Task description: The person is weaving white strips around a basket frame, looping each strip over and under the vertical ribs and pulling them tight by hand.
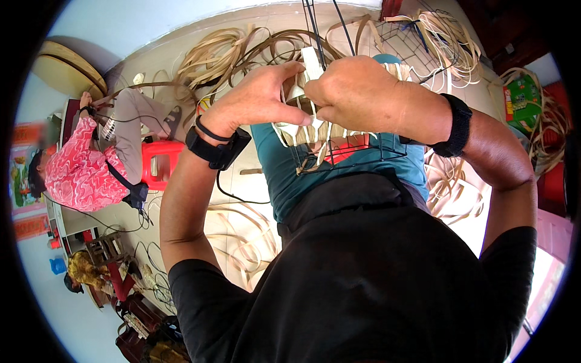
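Observation:
On my lap rests a black wire frame (357, 158), partly woven with tan and cream flat strips. My left hand (257, 100) grips the left part of the woven band (290, 134), its thumb across the front and its fingers at the top edge. My right hand (360, 94) is closed over the band, its fingers pinched at a cream strip (319, 123) beside my left thumb. A wide white strip end (311, 63) stands up between my hands. The right fingertips are partly hidden.
Coils of tan strips (212, 57) lie on the floor ahead; more loose strips (239, 236) lie below left. Another wire frame (411, 42) stands at the far right. A person in a pink patterned shirt (85, 163) sits at left by a red stool (162, 162). Black cables (242, 198) trail nearby.

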`<state>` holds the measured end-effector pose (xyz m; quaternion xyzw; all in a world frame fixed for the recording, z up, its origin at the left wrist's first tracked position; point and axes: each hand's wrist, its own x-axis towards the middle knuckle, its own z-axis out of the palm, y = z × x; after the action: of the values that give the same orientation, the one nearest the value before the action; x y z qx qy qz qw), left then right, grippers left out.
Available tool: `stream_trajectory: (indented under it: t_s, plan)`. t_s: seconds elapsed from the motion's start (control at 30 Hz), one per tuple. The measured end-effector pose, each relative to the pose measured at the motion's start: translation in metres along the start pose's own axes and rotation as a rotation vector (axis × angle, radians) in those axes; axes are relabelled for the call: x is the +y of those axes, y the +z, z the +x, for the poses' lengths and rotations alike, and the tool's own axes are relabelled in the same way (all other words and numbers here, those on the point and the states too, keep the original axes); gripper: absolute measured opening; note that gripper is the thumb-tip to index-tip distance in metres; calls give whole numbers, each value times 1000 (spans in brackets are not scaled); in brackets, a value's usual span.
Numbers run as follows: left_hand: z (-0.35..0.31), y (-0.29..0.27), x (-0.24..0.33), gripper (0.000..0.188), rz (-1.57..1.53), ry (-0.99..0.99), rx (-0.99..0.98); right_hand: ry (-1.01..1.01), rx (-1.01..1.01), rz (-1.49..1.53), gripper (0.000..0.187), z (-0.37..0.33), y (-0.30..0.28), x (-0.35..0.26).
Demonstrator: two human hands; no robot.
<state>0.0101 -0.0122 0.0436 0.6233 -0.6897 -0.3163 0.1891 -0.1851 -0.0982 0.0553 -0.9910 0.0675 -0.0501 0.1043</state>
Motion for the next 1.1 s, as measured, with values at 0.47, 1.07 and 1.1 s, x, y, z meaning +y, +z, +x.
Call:
stream_trajectory:
  t_s: [0.47, 1.07, 1.1]
  plan:
    - [-10, -13, -26, 63, -555, -2, -144, -314, 164, -42, 19, -23, -6, -12]
    - [-11, -3, -28, 47, -524, 107, 19, -209, 18, -115, 46, -25, 16, -45]
    - [-11, -5, -28, 47, -529, 92, 30, -214, 20, -85, 45, -24, 14, -43]
